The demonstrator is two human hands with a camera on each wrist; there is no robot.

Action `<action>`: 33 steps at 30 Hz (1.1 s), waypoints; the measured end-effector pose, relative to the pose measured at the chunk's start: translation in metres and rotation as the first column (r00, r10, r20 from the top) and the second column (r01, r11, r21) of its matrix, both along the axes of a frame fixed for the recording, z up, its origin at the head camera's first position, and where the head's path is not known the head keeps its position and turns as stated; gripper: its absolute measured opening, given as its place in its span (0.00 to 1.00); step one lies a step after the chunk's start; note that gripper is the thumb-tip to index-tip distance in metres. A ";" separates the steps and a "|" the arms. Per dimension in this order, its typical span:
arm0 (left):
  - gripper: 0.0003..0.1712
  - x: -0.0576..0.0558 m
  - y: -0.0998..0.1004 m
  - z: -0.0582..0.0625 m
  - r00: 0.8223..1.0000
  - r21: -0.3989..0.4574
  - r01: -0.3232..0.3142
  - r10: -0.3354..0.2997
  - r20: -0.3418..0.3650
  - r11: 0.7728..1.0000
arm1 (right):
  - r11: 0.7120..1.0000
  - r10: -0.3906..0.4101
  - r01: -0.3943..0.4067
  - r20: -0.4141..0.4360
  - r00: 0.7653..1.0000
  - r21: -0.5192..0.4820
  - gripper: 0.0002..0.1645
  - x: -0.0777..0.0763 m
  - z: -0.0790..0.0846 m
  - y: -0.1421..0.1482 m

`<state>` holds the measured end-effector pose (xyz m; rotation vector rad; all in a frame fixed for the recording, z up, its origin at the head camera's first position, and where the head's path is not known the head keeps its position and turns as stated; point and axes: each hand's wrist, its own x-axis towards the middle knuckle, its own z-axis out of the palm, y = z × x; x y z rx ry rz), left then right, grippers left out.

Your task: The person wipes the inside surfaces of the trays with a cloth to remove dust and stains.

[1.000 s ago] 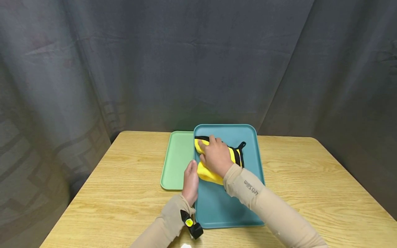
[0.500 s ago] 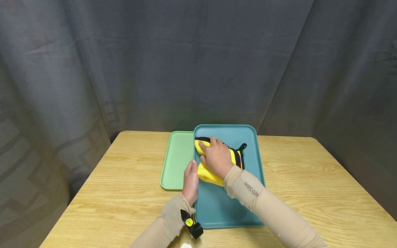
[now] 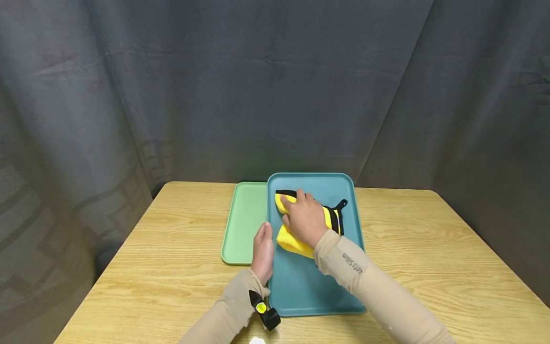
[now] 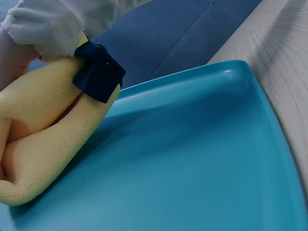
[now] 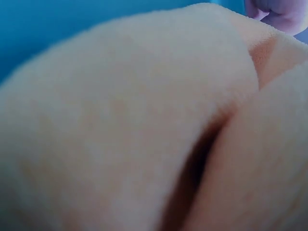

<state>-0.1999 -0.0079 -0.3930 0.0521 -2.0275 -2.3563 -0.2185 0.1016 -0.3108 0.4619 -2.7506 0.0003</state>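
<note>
A yellow cleaning cloth [image 3: 293,241] with black edging and a black hanging loop lies bunched on a blue tray [image 3: 315,294]. My right hand [image 3: 306,219] grips the cloth from above, fingers pointing to the tray's far left part. At the tray's left rim, my left hand [image 3: 263,253] holds the edge, thumb up; its other fingers are mostly hidden. Thick folds of the cloth [image 4: 53,125] show beside the tray floor [image 4: 192,163] in the left wrist view. The cloth [image 5: 134,96] fills most of the right wrist view, with the left hand [image 5: 281,14] at the top corner.
A light green tray [image 3: 245,215] sits to the left, partly covered by the blue one. Both are on a wooden table [image 3: 172,267] backed by a dark grey curtain [image 3: 266,95]. A black strap device [image 3: 264,310] is on the left wrist.
My right hand has slid the cloth slightly to the right across the blue tray. The left hand stays at the tray's left rim.
</note>
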 end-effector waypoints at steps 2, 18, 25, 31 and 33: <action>0.23 0.000 0.000 0.000 1.000 0.001 0.002 -0.002 0.000 1.000 | 1.000 -0.004 0.004 0.003 1.000 0.001 0.26 0.000 0.000 0.003; 0.24 0.001 -0.001 0.000 1.000 -0.003 0.014 -0.014 -0.019 1.000 | 0.998 -0.060 0.059 -0.001 0.998 -0.035 0.25 0.001 -0.001 0.031; 0.23 0.000 -0.001 -0.001 1.000 0.010 0.011 -0.011 -0.023 1.000 | 0.996 -0.076 0.076 0.005 0.997 -0.056 0.25 0.000 -0.004 0.043; 0.21 -0.002 -0.001 -0.002 1.000 0.000 -0.003 0.003 -0.025 1.000 | 0.992 -0.103 0.103 0.015 0.995 -0.067 0.26 0.000 -0.006 0.051; 0.20 -0.002 -0.001 -0.002 1.000 0.003 -0.010 0.010 -0.030 1.000 | 0.991 -0.108 0.109 0.011 0.994 -0.073 0.26 0.000 -0.006 0.054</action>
